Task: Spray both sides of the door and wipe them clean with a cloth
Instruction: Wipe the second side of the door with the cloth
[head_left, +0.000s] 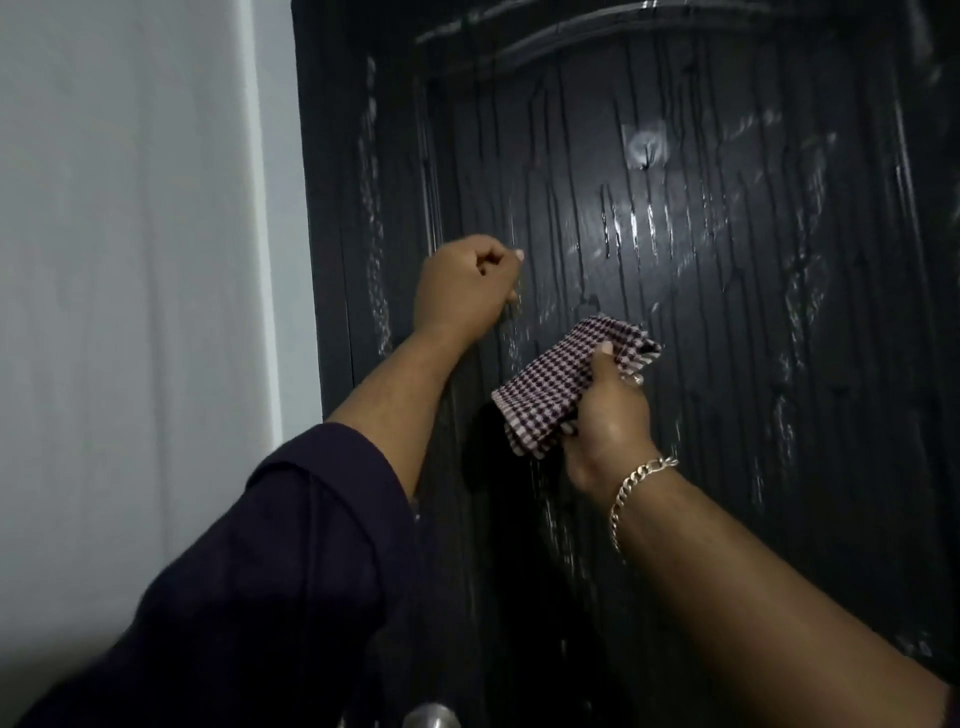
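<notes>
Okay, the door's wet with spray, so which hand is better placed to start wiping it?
The right hand: it already grips the checked cloth, close to the wet door. The left hand is a closed fist against the door near its edge, with no cloth.

Black door (727, 364) — streaked white, purple-white houndstooth cloth (550, 384), navy sleeve (291, 545)
</notes>
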